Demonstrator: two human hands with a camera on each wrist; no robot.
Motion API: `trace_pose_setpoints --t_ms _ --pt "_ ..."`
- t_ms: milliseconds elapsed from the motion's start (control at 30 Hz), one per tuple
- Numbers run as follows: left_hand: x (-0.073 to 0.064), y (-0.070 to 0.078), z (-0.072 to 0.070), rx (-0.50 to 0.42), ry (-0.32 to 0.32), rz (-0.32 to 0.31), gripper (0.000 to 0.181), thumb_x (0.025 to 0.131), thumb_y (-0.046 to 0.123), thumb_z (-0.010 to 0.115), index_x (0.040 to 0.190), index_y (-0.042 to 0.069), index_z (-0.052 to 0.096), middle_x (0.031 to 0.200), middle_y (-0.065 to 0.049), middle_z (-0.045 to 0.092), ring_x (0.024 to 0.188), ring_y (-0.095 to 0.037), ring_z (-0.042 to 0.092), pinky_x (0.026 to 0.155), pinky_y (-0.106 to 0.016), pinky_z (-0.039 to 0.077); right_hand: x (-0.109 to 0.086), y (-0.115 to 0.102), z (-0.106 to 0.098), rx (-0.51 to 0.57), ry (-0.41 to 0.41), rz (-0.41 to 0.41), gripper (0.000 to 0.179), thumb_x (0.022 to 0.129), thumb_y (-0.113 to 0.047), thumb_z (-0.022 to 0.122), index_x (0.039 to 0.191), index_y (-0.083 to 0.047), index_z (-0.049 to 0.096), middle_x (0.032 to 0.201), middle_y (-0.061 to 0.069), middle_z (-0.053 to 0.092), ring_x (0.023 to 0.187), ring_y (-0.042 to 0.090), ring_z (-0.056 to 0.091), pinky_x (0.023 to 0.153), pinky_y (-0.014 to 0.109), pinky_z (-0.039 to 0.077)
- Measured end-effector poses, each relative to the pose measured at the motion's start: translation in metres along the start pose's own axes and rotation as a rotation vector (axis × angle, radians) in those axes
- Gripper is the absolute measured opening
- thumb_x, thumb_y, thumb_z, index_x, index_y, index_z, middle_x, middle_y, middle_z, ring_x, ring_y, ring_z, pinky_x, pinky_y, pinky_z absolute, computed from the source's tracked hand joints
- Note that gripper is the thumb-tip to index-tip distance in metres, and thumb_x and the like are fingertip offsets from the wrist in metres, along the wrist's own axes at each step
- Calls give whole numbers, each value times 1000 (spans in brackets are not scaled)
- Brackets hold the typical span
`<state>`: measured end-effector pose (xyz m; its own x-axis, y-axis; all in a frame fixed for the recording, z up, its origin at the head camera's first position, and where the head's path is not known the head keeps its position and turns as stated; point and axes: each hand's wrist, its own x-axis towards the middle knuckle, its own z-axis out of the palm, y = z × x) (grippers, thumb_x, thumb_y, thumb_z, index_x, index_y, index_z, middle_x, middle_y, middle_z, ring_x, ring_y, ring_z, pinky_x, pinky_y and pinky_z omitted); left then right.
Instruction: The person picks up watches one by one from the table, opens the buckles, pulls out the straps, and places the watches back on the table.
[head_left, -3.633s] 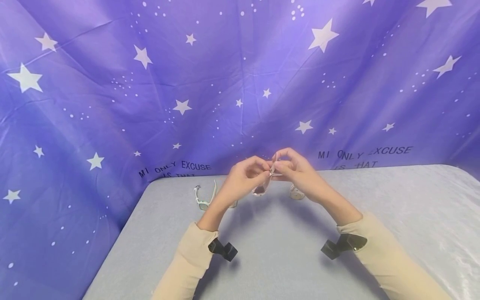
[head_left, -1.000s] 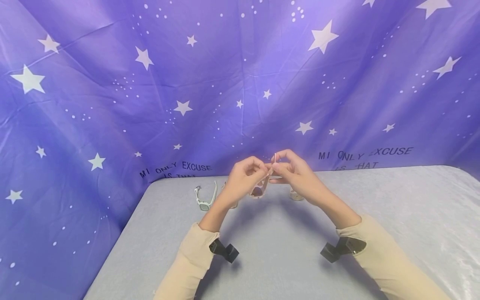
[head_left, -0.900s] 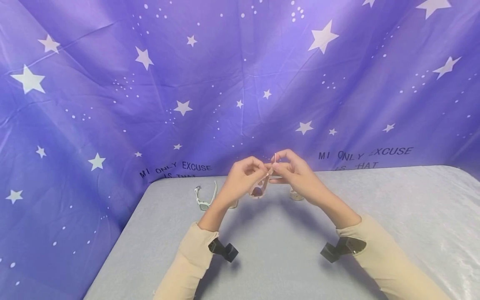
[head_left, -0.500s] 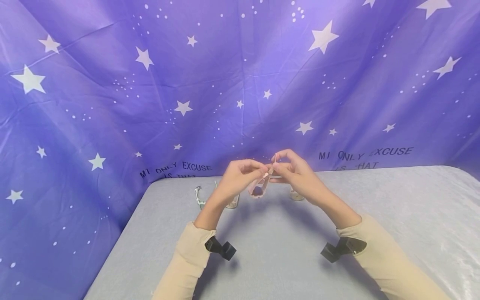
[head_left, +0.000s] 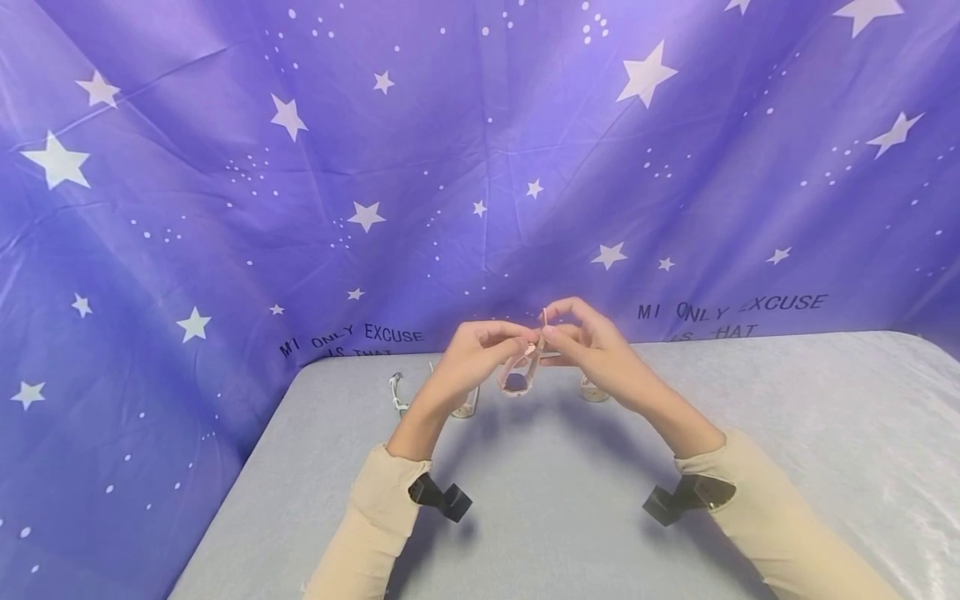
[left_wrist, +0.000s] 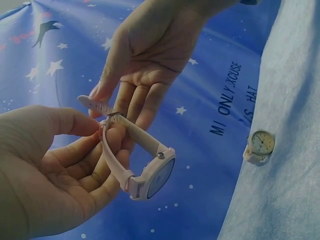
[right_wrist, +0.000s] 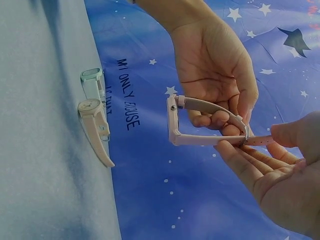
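A pink wristwatch hangs in the air between both hands, its dial side lowest and its strap forming a loop. At the buckle end of the strap, my left hand pinches with thumb and fingertips. My right hand holds the holed strap tip between thumb and fingers. That tip passes through the metal buckle and sticks out beyond it. In the right wrist view, the remaining fingers of the right hand lie along the underside of the strap near the buckle.
On the grey cloth-covered table stand a pale green square watch and a beige watch, partly behind the left forearm in the head view. Another round-dial watch sits below the right hand. A purple star-print curtain hangs behind.
My left hand has shifted slightly left and down, its fingers flatter; its wrist covers more of the green watch and less of the beige one. My right hand stays nearly in place.
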<state>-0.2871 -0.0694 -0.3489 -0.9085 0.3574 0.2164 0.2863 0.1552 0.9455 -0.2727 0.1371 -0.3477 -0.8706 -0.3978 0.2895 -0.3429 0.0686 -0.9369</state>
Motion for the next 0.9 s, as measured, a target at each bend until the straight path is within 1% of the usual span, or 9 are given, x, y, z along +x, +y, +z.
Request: trace_pose_setpoints --t_ms 100,200,267,400,500,600,700,800,900 --pt "0 0 0 -7 -7 2 24 94 8 66 114 -1 75 112 -15 77 97 -17 72 91 -33 60 0 0 -1 9 -1 2 30 102 -6 57 129 0 46 123 30 66 109 27 73 96 44 60" --pt "-1 2 0 -8 -10 3 24 95 9 66 115 -1 74 112 -16 77 96 -18 73 90 -34 60 0 0 -1 -1 0 10 40 96 1 64 132 0 47 122 29 68 106 16 73 96 36 60" --pt "-1 3 1 -12 -13 2 24 95 8 65 116 -1 74 112 -16 77 95 -19 74 90 -34 61 0 0 -1 -13 4 12 46 92 5 68 133 0 48 123 28 67 106 13 72 96 31 59" --pt "-2 4 0 -17 -16 2 25 95 8 64 117 -1 73 112 -16 76 94 -17 73 88 -34 61 0 -1 0 -48 31 22 46 89 3 72 132 1 53 124 25 68 108 15 72 96 29 59" --pt "-2 5 0 -26 -24 7 26 96 9 64 117 -1 73 113 -16 76 93 -15 73 88 -34 61 0 -1 0 -95 51 46 40 90 -4 74 127 0 61 120 21 72 107 20 73 96 32 59" --pt "-2 5 -1 -34 -36 17 25 96 9 63 117 -3 72 114 -18 75 92 -14 73 89 -35 61 -1 -1 -1 -138 48 68 36 91 -11 76 124 -1 66 115 18 75 105 23 74 97 36 59" --pt "-2 5 -1 -36 -44 22 25 96 9 63 117 -4 72 113 -19 75 90 -14 73 89 -35 62 -1 -1 0 -148 36 77 35 91 -13 76 124 -1 68 112 17 76 105 24 75 98 38 59" --pt "-2 5 -1 -34 -50 22 25 96 9 64 116 -4 72 113 -18 75 91 -13 73 89 -34 61 0 -1 -1 -145 33 73 34 91 -11 75 123 0 68 111 18 76 103 25 75 96 36 60" --pt "-2 4 -2 -42 -68 13 24 94 7 69 116 -3 72 111 -17 76 91 -12 72 90 -32 60 0 -2 -1 -158 39 73 33 92 -10 75 122 1 68 110 18 76 101 24 76 94 33 60"
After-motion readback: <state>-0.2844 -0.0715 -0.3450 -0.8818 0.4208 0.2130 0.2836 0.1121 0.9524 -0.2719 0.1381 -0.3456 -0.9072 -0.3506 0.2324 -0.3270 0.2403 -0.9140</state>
